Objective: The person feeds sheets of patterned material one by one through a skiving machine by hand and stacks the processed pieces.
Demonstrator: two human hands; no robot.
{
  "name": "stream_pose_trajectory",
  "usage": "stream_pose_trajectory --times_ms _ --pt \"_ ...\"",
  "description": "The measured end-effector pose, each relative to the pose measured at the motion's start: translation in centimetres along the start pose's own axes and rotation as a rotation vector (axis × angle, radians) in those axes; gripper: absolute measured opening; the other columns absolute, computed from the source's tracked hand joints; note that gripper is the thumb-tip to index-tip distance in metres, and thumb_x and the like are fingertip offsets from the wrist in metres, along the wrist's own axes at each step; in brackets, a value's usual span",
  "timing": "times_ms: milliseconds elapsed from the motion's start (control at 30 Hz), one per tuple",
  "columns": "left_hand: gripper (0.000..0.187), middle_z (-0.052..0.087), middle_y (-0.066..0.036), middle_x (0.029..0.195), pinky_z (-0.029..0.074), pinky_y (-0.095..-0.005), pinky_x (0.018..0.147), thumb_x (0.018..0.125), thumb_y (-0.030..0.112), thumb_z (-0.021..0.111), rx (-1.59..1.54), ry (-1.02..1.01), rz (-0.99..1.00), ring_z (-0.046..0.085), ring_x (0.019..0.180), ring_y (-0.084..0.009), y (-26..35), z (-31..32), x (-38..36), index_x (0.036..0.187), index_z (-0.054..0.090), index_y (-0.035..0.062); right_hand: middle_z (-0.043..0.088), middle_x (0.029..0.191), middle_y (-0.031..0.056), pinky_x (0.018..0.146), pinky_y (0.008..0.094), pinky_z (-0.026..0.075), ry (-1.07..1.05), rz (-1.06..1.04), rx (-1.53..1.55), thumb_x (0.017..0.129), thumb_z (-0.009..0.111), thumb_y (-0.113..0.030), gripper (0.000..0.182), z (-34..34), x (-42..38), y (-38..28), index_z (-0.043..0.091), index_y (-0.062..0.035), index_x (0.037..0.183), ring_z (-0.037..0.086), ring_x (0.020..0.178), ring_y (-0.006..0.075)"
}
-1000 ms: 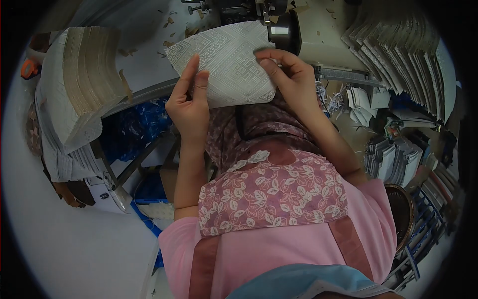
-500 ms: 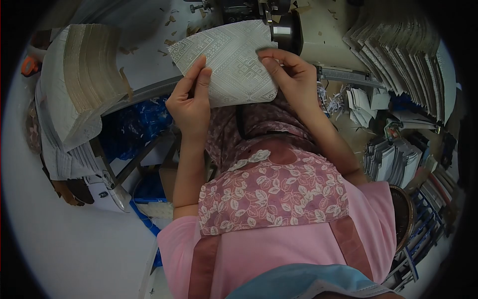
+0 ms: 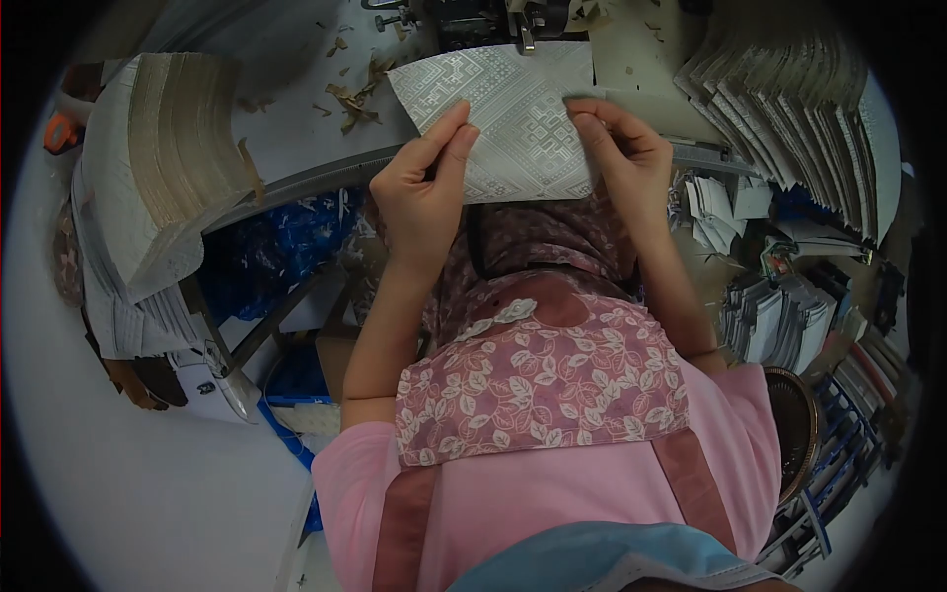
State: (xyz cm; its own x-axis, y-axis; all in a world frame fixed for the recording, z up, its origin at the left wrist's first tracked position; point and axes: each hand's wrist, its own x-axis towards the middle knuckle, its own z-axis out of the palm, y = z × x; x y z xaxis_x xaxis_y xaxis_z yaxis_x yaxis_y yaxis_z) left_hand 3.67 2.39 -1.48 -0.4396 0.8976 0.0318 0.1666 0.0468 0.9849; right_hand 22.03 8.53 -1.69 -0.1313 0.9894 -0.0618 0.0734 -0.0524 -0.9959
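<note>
A whitish patterned sheet [image 3: 523, 123], woven-looking with geometric motifs, is stretched between my two hands. Its left edge is pinched between thumb and fingers of my left hand [image 3: 424, 183]. My right hand [image 3: 626, 153] grips the right edge in the same way. The sheet's far edge lies right at the metal foot of a dark machine [image 3: 493, 22], overlapping it in this view. The near edge hangs over my lap, above the flowered apron [image 3: 543, 385].
On the left stands a thick curved stack of pieces [image 3: 182, 148], with an orange tape roll [image 3: 61, 132] behind it. Fanned stacks [image 3: 789, 109] fill the right. Brown scraps [image 3: 355, 104] litter the table. A blue bag [image 3: 276, 252] hangs below the table edge.
Both hands and the sheet have moved right, and the sheet has turned so its far edge lies squarely under the machine foot. More brown scraps show beside the machine.
</note>
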Motion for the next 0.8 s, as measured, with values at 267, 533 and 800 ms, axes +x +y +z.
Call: stream_pose_trajectory --times_ms 267,533,800 --pt "0.024 0.069 -0.009 0.103 0.047 -0.0209 0.082 0.087 0.007 0.067 0.005 -0.076 0.005 0.062 0.092 -0.0086 0.1 1.8 0.3 0.11 0.067 0.0004 0.067 0.09 -0.001 0.07 0.0162 0.044 0.052 0.017 -0.057 0.089 0.065 -0.007 0.018 -2.2 -0.1 -0.1 0.068 0.001 0.104 0.055 0.077 0.0024" --pt "0.024 0.071 -0.006 0.097 0.048 -0.0189 0.074 0.087 0.008 0.068 -0.008 -0.145 0.027 0.06 0.082 -0.0045 0.2 3.7 0.4 0.11 0.068 0.0027 0.069 0.096 0.0024 0.079 0.019 0.046 0.159 0.012 -0.115 0.089 0.065 -0.008 0.019 -4.5 -0.5 0.5 0.068 0.0014 0.105 0.06 0.087 0.0058" --pt "0.021 0.07 -0.012 0.086 0.051 -0.0257 0.063 0.083 0.008 0.069 -0.067 -0.185 0.162 0.067 0.071 -0.0161 0.1 7.2 0.4 0.104 0.07 0.0058 0.068 0.098 0.0042 0.082 0.02 0.046 0.276 -0.037 -0.145 0.089 0.065 -0.007 0.02 -8.0 -2.1 0.8 0.068 0.0009 0.106 0.06 0.089 0.0074"
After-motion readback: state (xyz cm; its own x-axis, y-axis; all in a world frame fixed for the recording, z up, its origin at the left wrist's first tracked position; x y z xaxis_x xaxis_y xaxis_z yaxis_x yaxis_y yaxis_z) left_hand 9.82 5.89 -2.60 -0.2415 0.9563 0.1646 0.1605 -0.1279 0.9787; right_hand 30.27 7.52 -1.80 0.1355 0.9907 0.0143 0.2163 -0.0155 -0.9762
